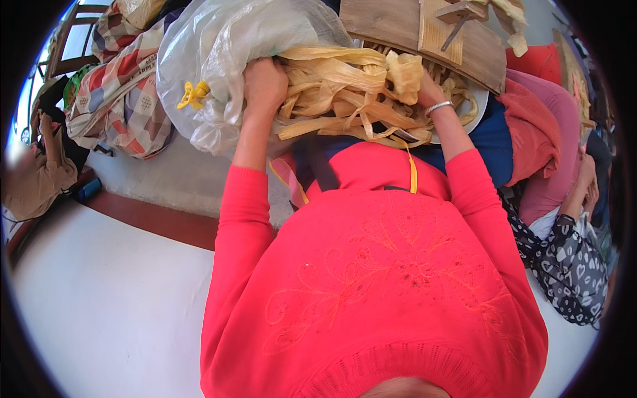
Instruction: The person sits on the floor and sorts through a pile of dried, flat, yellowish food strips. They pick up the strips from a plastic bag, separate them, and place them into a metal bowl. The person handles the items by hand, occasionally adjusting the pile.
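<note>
A loose heap of tan, ribbon-like strips (343, 89), seemingly dried plant material, lies across my lap between both hands. My left hand (266, 84) is curled at the mouth of a large translucent plastic bag (214, 45), against the strips' left end. Its fingertips are hidden. A yellow plastic clip or tie (193, 94) hangs on the bag. On the other side, my right hand (431, 89), with a silver bangle at the wrist, grips the strips; a crumpled piece covers most of its fingers. More strips fill a white basin (477, 102) beneath that hand.
A wooden board (383, 20) with a metal-rod fixture (455, 32) rests over the basin. Checked fabric bags (134, 94) stand at left. One person (35, 174) sits far left; another in a patterned top (572, 263) is close at right. Behind me is a white surface (114, 298).
</note>
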Demonstrator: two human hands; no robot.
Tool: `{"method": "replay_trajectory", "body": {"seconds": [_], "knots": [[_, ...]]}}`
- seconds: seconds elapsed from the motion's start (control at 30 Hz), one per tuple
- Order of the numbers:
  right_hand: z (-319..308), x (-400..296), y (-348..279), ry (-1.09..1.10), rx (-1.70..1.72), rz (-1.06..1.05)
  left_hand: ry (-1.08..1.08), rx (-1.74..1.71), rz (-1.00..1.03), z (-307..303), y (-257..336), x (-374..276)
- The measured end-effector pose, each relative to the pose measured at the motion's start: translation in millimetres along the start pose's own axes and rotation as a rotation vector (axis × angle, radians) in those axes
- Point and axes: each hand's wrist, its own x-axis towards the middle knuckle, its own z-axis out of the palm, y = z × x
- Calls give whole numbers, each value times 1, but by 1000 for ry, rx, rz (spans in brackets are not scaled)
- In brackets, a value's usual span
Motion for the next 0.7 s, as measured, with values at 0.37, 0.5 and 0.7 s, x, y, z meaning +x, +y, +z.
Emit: {"method": "replay_trajectory", "body": {"seconds": [0.37, 0.5, 0.7], "knots": [[21, -24, -58, 93, -124, 284, 96, -85, 394, -5, 26, -83], [47, 26, -17, 263, -513, 481, 117, -30, 302, -4, 31, -58], [34, 60, -1, 143, -542, 528, 93, -63, 222, 2, 21, -35]]}}
